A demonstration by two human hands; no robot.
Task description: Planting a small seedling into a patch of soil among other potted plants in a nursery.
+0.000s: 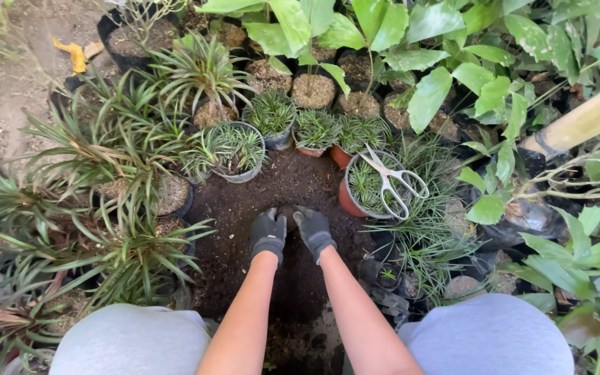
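My left hand and my right hand wear dark grey gloves. Both press down side by side on a patch of dark loose soil between my knees. The fingers curl around a small dark object at the fingertips; what it is cannot be told. Just right of my right hand stands a terracotta pot of grass-like plants. White-handled scissors lie across the top of that pot.
Small pots of grassy plants ring the far side of the soil patch. Spiky striped plants crowd the left. Broad-leaved plants in black bags fill the back and right, with a bamboo pole. My grey-clad knees flank the soil.
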